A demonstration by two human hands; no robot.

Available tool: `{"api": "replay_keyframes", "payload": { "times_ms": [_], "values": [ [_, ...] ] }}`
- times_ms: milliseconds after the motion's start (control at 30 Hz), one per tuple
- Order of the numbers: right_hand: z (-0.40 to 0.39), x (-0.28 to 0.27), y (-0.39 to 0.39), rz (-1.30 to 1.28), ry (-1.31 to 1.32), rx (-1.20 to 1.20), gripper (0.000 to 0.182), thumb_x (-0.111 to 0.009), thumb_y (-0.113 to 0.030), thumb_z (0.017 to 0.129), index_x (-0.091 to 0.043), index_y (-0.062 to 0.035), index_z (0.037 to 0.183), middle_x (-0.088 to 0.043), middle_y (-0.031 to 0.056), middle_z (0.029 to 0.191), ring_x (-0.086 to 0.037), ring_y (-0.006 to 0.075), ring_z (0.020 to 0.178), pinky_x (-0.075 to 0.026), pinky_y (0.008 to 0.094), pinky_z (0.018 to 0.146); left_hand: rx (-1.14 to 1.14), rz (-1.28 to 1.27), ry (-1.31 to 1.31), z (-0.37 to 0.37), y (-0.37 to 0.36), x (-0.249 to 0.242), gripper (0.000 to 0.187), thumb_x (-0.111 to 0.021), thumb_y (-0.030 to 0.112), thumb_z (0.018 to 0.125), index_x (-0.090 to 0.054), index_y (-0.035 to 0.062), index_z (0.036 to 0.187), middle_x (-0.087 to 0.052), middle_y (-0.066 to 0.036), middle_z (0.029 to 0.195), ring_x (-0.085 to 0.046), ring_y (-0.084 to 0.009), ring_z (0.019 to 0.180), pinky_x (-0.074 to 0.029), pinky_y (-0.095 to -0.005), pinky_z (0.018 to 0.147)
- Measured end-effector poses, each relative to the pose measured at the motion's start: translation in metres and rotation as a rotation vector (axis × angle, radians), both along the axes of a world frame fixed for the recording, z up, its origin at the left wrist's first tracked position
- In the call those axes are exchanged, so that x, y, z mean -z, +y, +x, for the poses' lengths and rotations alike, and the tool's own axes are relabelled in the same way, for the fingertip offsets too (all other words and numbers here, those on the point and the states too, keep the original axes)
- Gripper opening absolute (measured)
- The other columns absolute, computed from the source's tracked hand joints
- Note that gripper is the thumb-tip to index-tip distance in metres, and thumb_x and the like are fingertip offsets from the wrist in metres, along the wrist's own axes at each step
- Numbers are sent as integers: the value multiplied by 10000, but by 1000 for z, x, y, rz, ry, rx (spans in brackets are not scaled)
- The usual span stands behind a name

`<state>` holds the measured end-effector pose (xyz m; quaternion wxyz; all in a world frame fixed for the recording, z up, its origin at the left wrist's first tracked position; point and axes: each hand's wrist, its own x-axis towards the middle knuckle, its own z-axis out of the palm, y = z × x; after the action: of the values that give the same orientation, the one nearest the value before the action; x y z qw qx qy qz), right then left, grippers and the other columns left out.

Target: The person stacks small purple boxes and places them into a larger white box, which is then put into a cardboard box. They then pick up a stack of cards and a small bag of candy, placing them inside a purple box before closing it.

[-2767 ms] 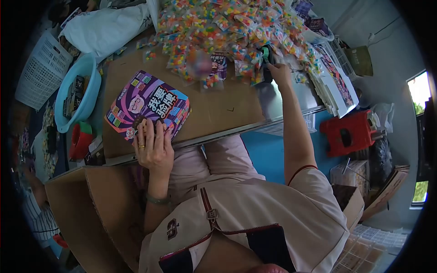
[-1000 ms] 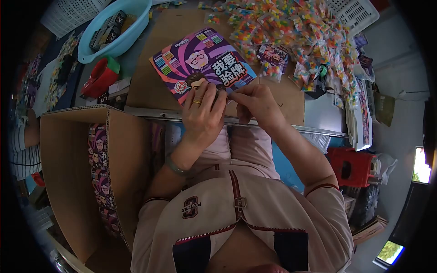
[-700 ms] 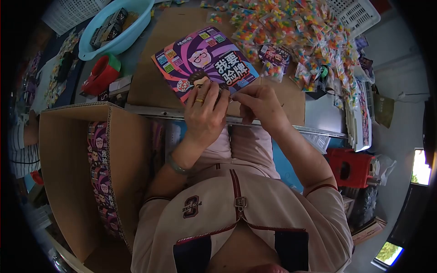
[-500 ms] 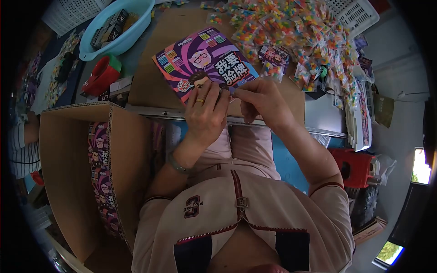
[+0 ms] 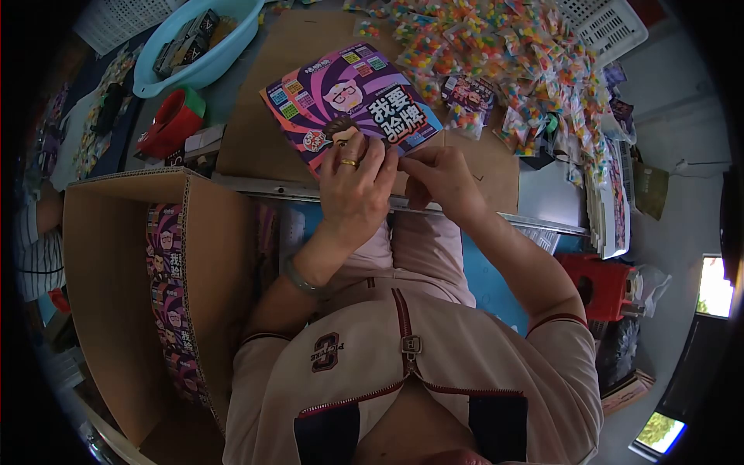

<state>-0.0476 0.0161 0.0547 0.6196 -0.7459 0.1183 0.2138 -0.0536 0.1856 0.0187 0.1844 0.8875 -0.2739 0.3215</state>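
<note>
A purple printed box (image 5: 360, 81) with cartoon faces and large white characters lies tilted on a cardboard sheet on the table. My left hand (image 5: 356, 182), with a ring and a bangle, grips the box's near edge, its fingers bent over the printed face. Close beside it, my right hand (image 5: 446, 178) is closed in a pinch at the near right edge of the same box. The fingertips of both hands almost meet there, and my fingers hide part of the near edge.
Many small clear packets of colourful candy (image 5: 480, 46) are heaped at the back right. A blue basin (image 5: 225, 54) and a red-and-green tape roll (image 5: 174, 120) stand left. An open carton (image 5: 116, 271) with similar purple boxes (image 5: 167, 310) is at my left. A striped sleeve (image 5: 39, 256) shows beyond.
Both hands stay at the near edge of the box. My right hand has shifted slightly, and the whole view has moved a little.
</note>
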Motion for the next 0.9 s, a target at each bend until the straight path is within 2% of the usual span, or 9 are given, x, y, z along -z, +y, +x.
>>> {"api": "replay_keyframes", "payload": {
  "times_ms": [267, 367, 500, 567, 600, 667, 700, 767, 900],
  "values": [
    [-9, 13, 3, -87, -207, 130, 250, -663, -190, 901, -679, 59, 881, -657, 87, 651, -613, 106, 537, -468, 260, 452, 9, -63, -47, 1, -3, -2, 274, -692, 143, 767, -690, 81, 1035, -619, -62, 1094, -588, -278, 1075, -434, -442, 894],
    [-6, 79, -32, -288, -266, 78, 245, -697, -178, 868, -667, 65, 854, -661, 95, 660, -620, 125, 546, -477, 292, 460, 8, -97, -46, 4, -2, -2, 247, -727, 172, 763, -690, 87, 992, -640, -55, 1074, -609, -277, 1050, -436, -426, 887],
    [-8, 30, -21, -162, -261, 174, 251, -733, -187, 832, -658, 53, 831, -661, 105, 656, -630, 162, 544, -486, 306, 479, -62, -64, -83, 3, -9, -6, 203, -733, 193, 752, -627, 84, 887, -625, -45, 969, -621, -264, 973, -439, -417, 819],
    [-7, 16, -14, -249, -700, 189, 262, -754, -173, 791, -646, 25, 924, -687, 137, 829, -670, 235, 723, -524, 363, 630, -82, -32, 4, 4, -11, -11, 213, -729, 189, 741, -598, 90, 876, -602, -46, 923, -614, -259, 945, -432, -415, 791],
    [-2, 11, -10, -240, -700, 183, 262, -754, -173, 791, -646, 25, 924, -687, 137, 829, -670, 235, 723, -524, 363, 630, -101, -13, 90, 4, -13, -14, 225, -724, 185, 729, -569, 96, 865, -578, -47, 877, -608, -255, 916, -426, -413, 763],
    [10, 3, -2, -668, -1348, 55, 336, -766, -77, 768, -604, -6, 1053, -651, 156, 1078, -632, 236, 972, -503, 363, 815, -106, -4, 89, 5, -21, -23, 234, -710, 168, 722, -548, 101, 878, -554, -52, 853, -596, -256, 908, -418, -413, 746],
    [13, 12, -1, -620, -1369, 18, 336, -766, -77, 768, -604, -6, 1053, -651, 156, 1078, -632, 236, 972, -503, 363, 815, -131, 3, 84, 4, -22, -27, 246, -695, 152, 715, -528, 107, 890, -529, -57, 829, -583, -256, 900, -410, -412, 730],
    [27, 37, -3, -552, -1213, -64, 499, -768, -79, 715, -563, -17, 1166, -559, 179, 1241, -525, 367, 1114, -411, 450, 963, -125, -9, 82, 3, -21, -18, 289, -661, 125, 713, -527, 98, 967, -534, -85, 897, -562, -281, 951, -414, -421, 765],
    [36, 21, -9, -436, -1119, 34, 650, -788, -74, 759, -478, -3, 1326, -550, 149, 1285, -520, 301, 1179, -398, 394, 1003, -160, -232, -7, -8, 5, -11, 449, -671, 162, 731, -533, 61, 1146, -531, -144, 1035, -540, -315, 1057, -405, -458, 889]
  ]
}}
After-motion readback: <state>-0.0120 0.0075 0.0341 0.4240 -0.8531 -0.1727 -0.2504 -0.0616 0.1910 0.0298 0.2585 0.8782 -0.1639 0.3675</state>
